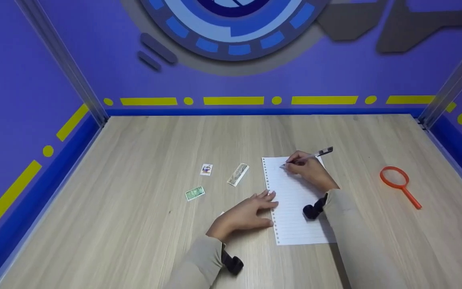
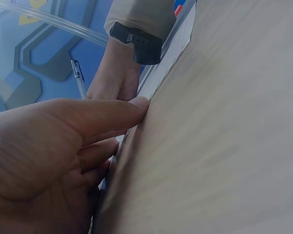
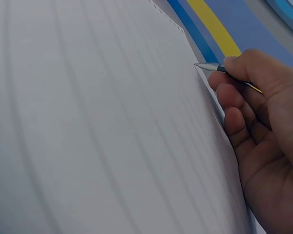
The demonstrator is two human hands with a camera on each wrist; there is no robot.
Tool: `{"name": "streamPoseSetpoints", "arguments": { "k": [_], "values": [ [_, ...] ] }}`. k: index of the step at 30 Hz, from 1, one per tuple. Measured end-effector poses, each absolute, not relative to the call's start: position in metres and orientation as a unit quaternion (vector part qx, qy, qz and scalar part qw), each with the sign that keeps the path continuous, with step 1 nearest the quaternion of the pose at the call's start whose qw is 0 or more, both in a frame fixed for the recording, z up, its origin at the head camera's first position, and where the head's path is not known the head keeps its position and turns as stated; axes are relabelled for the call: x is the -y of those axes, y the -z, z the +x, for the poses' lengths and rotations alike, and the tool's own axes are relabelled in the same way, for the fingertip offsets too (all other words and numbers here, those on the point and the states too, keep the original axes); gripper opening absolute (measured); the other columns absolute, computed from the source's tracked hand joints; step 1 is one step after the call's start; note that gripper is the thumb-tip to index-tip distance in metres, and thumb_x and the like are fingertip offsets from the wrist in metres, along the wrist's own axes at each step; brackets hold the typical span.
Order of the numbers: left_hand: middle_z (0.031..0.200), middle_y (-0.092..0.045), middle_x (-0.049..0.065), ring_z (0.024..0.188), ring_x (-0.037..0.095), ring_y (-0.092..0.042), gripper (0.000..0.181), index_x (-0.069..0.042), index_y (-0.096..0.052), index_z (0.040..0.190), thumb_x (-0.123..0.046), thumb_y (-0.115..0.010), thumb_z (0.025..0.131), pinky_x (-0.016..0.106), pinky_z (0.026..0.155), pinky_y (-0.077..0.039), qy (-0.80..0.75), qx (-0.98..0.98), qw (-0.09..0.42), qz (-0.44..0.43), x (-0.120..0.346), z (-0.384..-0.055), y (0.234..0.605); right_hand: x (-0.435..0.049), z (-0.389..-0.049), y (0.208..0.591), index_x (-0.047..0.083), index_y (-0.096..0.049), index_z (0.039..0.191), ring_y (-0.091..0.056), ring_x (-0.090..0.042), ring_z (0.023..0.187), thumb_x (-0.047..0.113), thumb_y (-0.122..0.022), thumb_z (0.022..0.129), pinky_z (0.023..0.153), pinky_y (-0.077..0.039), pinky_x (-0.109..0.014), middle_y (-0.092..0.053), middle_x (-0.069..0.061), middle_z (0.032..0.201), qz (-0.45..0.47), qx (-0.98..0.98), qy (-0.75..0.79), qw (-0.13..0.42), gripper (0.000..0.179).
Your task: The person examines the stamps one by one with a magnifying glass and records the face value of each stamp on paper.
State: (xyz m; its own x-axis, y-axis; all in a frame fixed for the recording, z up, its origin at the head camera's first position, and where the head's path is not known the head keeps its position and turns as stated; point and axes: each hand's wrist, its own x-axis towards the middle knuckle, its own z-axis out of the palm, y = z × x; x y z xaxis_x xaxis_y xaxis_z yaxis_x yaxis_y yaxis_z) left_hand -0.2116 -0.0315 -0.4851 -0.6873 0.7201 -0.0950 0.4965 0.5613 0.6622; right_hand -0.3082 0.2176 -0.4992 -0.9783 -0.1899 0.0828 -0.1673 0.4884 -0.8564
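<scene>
A sheet of lined paper with punched holes down its left edge lies on the wooden table. Near its top my right hand pinches a pen, tip pointing down and left at the page. The right wrist view shows the silver pen tip at the far part of the sheet. My left hand rests at the paper's left edge, fingers spread and fairly straight, fingertips touching the margin. In the left wrist view the thumb reaches the sheet's edge.
Left of the paper lie a small picture stamp, a green stamp and a longer brownish stamp. A white corner of something shows beside the left hand. An orange magnifying glass lies on the right. Blue panels enclose the table.
</scene>
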Motion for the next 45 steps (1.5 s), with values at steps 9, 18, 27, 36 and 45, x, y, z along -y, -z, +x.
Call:
{"name": "streamPoseSetpoints", "arguments": {
  "k": [9,18,27,36,45],
  "values": [
    [0.157,-0.029,0.003,0.149,0.019,-0.017,0.057,-0.01,-0.048,0.142,-0.022,-0.065,0.089,0.035,0.123,-0.013,-0.307,-0.868,0.184,0.345,0.032,-0.2109,0.4841,-0.2158,-0.3081,0.4994,0.01,-0.069,0.096,-0.058,-0.015,0.091,0.024,-0.071,0.086,0.078,-0.045,-0.023,-0.066,-0.003,0.1,-0.109,-0.872,0.478,0.016,0.017],
    [0.157,-0.03,0.002,0.149,0.017,-0.018,0.056,-0.01,-0.049,0.141,-0.022,-0.066,0.089,0.035,0.123,-0.013,-0.316,-0.865,0.188,0.341,0.0314,-0.2115,0.484,-0.2159,-0.3069,0.498,0.009,-0.069,0.096,-0.058,-0.014,0.088,0.022,-0.07,0.087,0.071,-0.046,-0.019,-0.067,-0.003,0.099,-0.113,-0.871,0.479,0.016,0.015],
    [0.157,-0.03,0.002,0.148,0.017,-0.018,0.056,-0.01,-0.049,0.141,-0.022,-0.066,0.089,0.034,0.123,-0.013,-0.314,-0.866,0.186,0.342,0.0317,-0.211,0.4837,-0.2166,-0.3066,0.4978,0.007,-0.066,0.094,-0.057,-0.013,0.079,0.016,-0.066,0.088,0.065,-0.046,-0.019,-0.065,0.001,0.087,-0.101,-0.866,0.489,0.016,0.011],
    [0.157,-0.03,0.002,0.148,0.017,-0.018,0.055,-0.009,-0.049,0.14,-0.021,-0.065,0.089,0.034,0.123,-0.013,-0.315,-0.866,0.186,0.341,0.0319,-0.2099,0.4826,-0.2186,-0.3063,0.4992,0.007,-0.066,0.097,-0.059,-0.015,0.085,0.016,-0.066,0.087,0.069,-0.047,-0.019,-0.065,-0.001,0.091,-0.078,-0.853,0.516,0.005,0.013],
    [0.157,-0.03,0.003,0.149,0.018,-0.017,0.055,-0.009,-0.049,0.141,-0.021,-0.066,0.089,0.034,0.123,-0.013,-0.314,-0.864,0.187,0.345,0.0323,-0.211,0.4837,-0.2151,-0.3019,0.4898,0.003,-0.068,0.097,-0.057,-0.011,0.078,0.014,-0.067,0.087,0.066,-0.045,-0.017,-0.064,-0.003,0.089,-0.093,-0.859,0.504,0.006,0.014]
  ]
}}
